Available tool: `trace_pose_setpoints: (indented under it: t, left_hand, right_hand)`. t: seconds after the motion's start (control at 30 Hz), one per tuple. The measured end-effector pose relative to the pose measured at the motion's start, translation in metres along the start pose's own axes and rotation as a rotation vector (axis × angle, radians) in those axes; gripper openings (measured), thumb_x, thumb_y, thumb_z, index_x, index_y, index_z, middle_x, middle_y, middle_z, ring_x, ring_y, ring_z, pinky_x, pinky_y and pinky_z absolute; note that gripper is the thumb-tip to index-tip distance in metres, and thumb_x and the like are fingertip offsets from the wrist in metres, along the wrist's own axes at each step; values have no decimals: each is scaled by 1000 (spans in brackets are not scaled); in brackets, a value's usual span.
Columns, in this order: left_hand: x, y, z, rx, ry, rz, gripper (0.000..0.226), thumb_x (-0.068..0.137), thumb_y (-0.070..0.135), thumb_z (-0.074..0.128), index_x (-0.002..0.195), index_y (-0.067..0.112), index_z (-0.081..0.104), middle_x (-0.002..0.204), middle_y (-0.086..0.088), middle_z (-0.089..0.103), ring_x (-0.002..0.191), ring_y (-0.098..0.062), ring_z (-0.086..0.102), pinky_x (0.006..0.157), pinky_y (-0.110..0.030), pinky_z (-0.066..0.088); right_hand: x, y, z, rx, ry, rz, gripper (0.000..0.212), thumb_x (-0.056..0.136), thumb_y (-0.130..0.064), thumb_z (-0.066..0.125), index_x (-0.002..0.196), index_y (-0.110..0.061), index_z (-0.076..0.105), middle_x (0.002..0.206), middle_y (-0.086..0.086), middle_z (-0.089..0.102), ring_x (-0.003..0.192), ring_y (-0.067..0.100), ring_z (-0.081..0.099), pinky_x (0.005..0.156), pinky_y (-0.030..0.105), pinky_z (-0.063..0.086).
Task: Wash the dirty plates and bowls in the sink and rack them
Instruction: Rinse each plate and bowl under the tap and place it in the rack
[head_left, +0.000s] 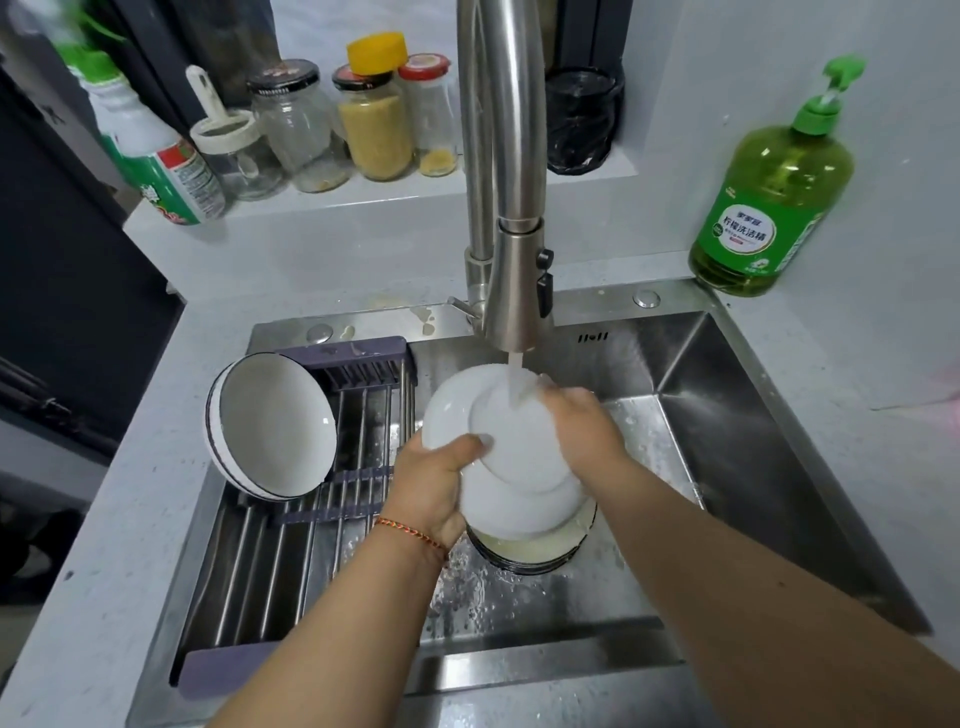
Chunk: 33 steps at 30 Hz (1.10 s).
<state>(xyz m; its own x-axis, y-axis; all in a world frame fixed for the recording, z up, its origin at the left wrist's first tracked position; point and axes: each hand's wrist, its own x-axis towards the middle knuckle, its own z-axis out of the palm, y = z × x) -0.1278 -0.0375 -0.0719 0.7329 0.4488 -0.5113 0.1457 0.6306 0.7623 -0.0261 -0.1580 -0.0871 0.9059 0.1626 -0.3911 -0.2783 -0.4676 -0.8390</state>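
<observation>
While water runs, plate (514, 441) tilted between left hand (431, 488), right hand (582, 426).

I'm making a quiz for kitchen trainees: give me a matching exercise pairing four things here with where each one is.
Things:
1. white dark-rimmed bowl
2. white round plate
3. green dish soap pump bottle
4. yellow-capped glass jar

Places:
A. on the ledge behind the tap
B. on its side on the rack
C. under the running water, held in both hands
D. on the counter at the sink's back right corner

Pairs: 1-B, 2-C, 3-D, 4-A
</observation>
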Motion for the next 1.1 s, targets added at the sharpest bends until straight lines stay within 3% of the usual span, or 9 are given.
trace_pose_setpoints:
  t: [0.07,0.2,0.4,0.57,0.8,0.9,0.97,1.03,1.1]
  left_hand:
    - [1,0,2,-39,-4,-40,33,80,-13,58,110,-2,62,100,-22,69,87,-38,66,68,-51,58]
    - [14,1,11,-86,-22,-119,40,77,-4,61,116,-2,62,117,-29,64,107,-48,60,87,-70,45]
    - [26,-11,34,-21,184,17,39,81,6,73,116,7,58,108,-20,68,86,-33,67,73,-48,58]
    - [11,-38,57,77,186,135,59,79,12,77,129,17,45,112,-6,66,99,-24,67,84,-47,58]
    - [20,-45,39,255,198,-56,42,91,43,60,121,18,42,112,-5,62,102,-29,63,77,-38,56]
    - [34,-42,29,434,209,-162,72,84,65,43,134,13,44,128,-19,58,106,-38,61,90,-53,52]
    - [38,-36,27,447,196,-192,64,93,59,37,136,13,46,131,-18,57,97,-32,60,82,-45,52]
    - [38,-27,28,344,169,-239,57,97,57,36,137,18,48,131,-5,53,116,-27,52,98,-49,40]
    - [37,-16,26,175,130,-287,62,94,62,39,142,24,44,138,-9,47,130,-32,42,108,-59,25]
  right_hand:
    - [-4,6,-8,426,-104,161,46,87,-53,59,106,-13,68,100,9,72,97,31,66,83,40,54]
    - [-15,22,-18,1053,-370,343,54,85,-49,53,132,-21,56,126,13,63,115,35,59,94,50,48]
    - [-28,24,-14,1330,-362,194,40,100,-33,35,122,-9,58,113,16,69,98,29,68,80,43,58]
    - [-35,24,-3,1458,-319,194,40,98,-35,41,122,-7,57,116,17,67,102,32,67,84,50,55]
    - [-36,35,-11,1229,-241,243,53,81,-32,67,128,-10,57,119,17,65,110,37,62,97,57,44]
    - [-47,28,-18,994,-227,125,41,82,-23,67,119,-9,61,100,10,73,92,26,71,79,44,57]
    - [-53,24,-20,779,-181,38,31,84,-17,69,112,-5,63,91,11,74,81,25,72,66,43,58]
    - [-57,22,-19,459,-114,-51,27,82,-17,72,105,-5,67,92,15,73,77,28,69,63,47,55]
    - [-59,26,-15,82,-91,-200,18,84,-14,70,101,-8,69,82,9,70,66,19,61,58,36,52]
